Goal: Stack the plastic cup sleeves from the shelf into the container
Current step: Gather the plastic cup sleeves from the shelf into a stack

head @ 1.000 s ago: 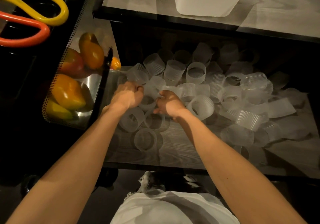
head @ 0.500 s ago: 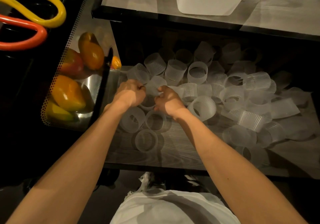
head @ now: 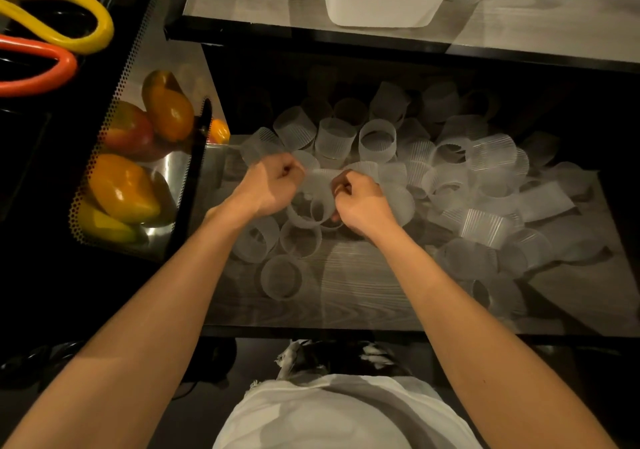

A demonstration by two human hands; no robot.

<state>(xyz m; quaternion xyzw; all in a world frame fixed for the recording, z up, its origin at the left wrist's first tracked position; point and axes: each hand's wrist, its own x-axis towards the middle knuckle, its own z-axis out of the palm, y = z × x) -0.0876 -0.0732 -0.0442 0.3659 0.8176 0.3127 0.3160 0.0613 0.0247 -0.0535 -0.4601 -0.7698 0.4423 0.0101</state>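
Translucent ribbed plastic cup sleeves (head: 377,140) crowd the grey wood-grain shelf (head: 363,285); left hand (head: 270,188) and right hand (head: 363,202) each grip some (white plastic container (head: 381,1) interior unseen).

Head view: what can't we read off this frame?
- Container: top cut off by the frame's upper edge; contents unseen.
- Left hand and right hand: backs face the camera and hide the fingertips. Whether they hold one cup sleeve or several nested is unclear.
- Rear sleeves: lost in shadow under the upper shelf; uncountable.
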